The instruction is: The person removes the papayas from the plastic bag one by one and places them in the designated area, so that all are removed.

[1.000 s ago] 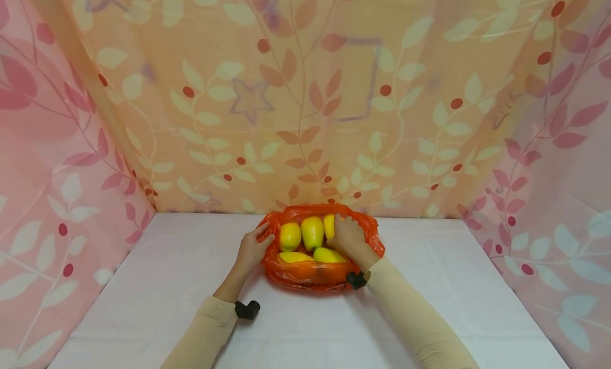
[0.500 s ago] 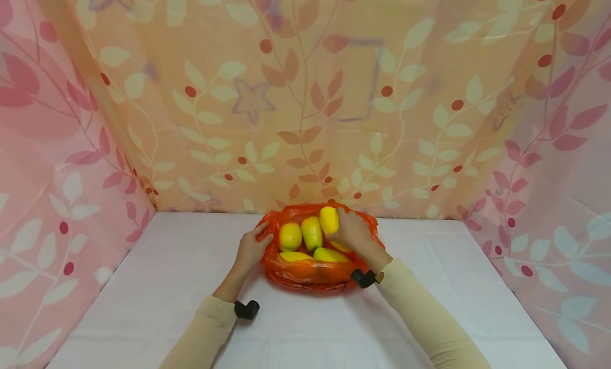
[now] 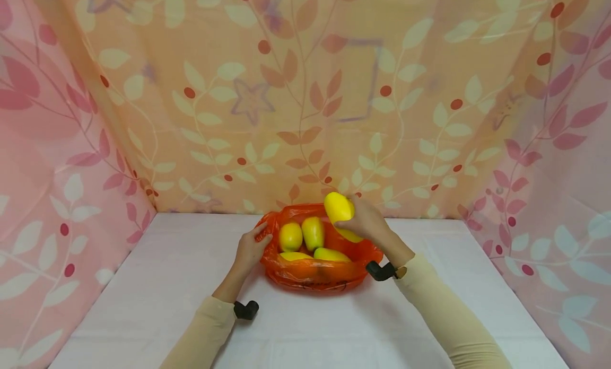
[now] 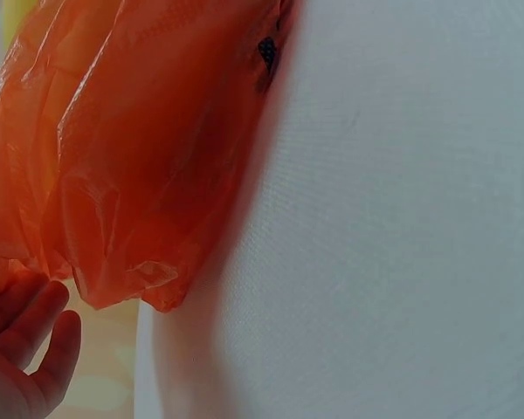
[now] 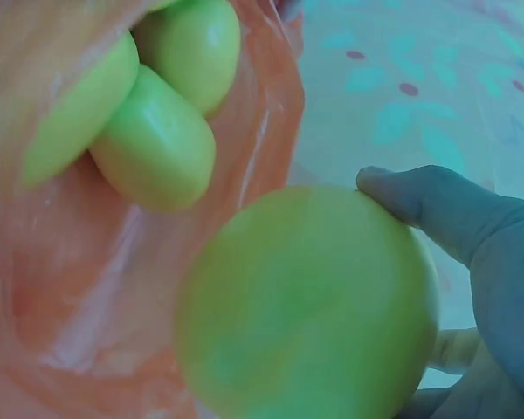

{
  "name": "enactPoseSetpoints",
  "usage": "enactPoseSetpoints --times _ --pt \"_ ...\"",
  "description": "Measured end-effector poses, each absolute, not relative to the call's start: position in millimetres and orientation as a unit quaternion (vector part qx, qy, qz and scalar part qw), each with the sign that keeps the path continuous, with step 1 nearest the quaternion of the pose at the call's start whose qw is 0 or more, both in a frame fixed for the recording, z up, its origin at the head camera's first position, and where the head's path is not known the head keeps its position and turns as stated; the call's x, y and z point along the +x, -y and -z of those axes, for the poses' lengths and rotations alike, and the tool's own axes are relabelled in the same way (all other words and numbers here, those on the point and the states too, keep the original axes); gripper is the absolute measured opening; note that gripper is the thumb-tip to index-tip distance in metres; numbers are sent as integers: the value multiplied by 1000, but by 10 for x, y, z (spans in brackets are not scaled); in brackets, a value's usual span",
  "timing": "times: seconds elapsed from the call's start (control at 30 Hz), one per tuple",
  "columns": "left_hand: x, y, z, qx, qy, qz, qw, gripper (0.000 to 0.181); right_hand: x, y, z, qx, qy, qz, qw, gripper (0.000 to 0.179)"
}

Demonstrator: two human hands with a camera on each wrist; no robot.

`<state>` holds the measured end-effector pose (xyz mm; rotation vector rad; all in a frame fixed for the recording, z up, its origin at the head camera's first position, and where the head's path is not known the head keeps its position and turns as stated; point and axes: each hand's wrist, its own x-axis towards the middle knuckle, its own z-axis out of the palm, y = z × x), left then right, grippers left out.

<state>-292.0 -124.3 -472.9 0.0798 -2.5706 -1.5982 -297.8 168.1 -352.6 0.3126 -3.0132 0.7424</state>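
My right hand (image 3: 368, 220) grips a yellow mango (image 3: 339, 206) above the right side of an orange-red plastic bag (image 3: 305, 273). In the right wrist view, the thumb lies along one side of this mango (image 5: 306, 305), with fingers partly hidden behind it. The bag stands open on the table, and several more yellow mangoes (image 3: 313, 233) lie inside. At the bag's left edge rests my left hand (image 3: 250, 249). The left wrist view shows its fingertips (image 4: 48, 301) against the thin plastic, fairly straight, with the thumb apart.
A white cloth covers the table (image 3: 191, 268). Patterned fabric (image 3: 305, 93) rises close behind the bag, with pink leaf-print sheets on both sides. Each wrist wears a small black camera mount (image 3: 246, 309).
My right hand has lifted the mango up and to the right, out from among the others to above the bag. My left hand has stayed at the bag's left edge.
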Motion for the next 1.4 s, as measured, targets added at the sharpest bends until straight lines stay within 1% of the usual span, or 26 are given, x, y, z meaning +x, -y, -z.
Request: enactPoseSetpoints --times 0.17,0.4,0.7,0.97,1.23,1.4 --pt "-2916 1260 4728 27 850 524 57 49 -2970 -1782 3430 99 964 -246 5 85" --pt "-2901 1267 4700 11 850 522 70 50 -2998 -1971 3377 96 961 -258 21 86" --pt "-2905 1302 4707 14 848 525 66 49 -3055 -2233 3284 78 961 -264 9 84" --pt "-2916 1329 4738 10 844 532 65 49 -3099 -2479 3264 74 960 -268 24 84" --pt "-2912 1328 4742 16 843 535 57 49 -3127 -2633 3295 57 960 -273 16 86" --pt "-2908 1321 4760 20 839 540 62 49 -3135 -2705 3317 51 960 -273 17 88"
